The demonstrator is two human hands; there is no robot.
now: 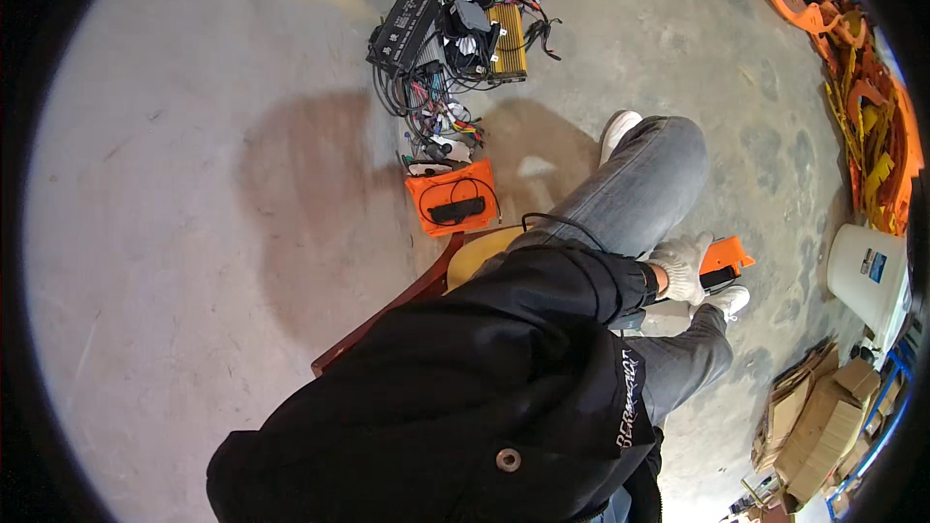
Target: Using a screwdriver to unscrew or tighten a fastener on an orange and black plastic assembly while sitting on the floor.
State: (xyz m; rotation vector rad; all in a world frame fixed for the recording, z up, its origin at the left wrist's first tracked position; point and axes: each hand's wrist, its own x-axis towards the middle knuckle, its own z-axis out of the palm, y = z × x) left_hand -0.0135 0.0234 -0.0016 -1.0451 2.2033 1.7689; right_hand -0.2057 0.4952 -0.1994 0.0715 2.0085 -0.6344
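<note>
My left hand (681, 268), in a white knit glove, reaches over my lap with its fingers bent. It closes around the near end of an orange plastic part (728, 254), which has a black piece (718, 278) along its lower side. Part of the grip is hidden behind the glove. Across my thigh, a black cable (567, 223) curves toward the hand. Below, something pale grey shows between my legs, mostly covered. My right hand is out of sight behind the dark jacket (465, 378).
On the floor at the upper middle lie a black box (404, 31), a gold finned box (508, 43), tangled wires (441, 111) and an orange pouch-like piece (452, 196). To the right are piled orange and yellow parts (867, 126), a white bin (862, 276) and cardboard (823, 431).
</note>
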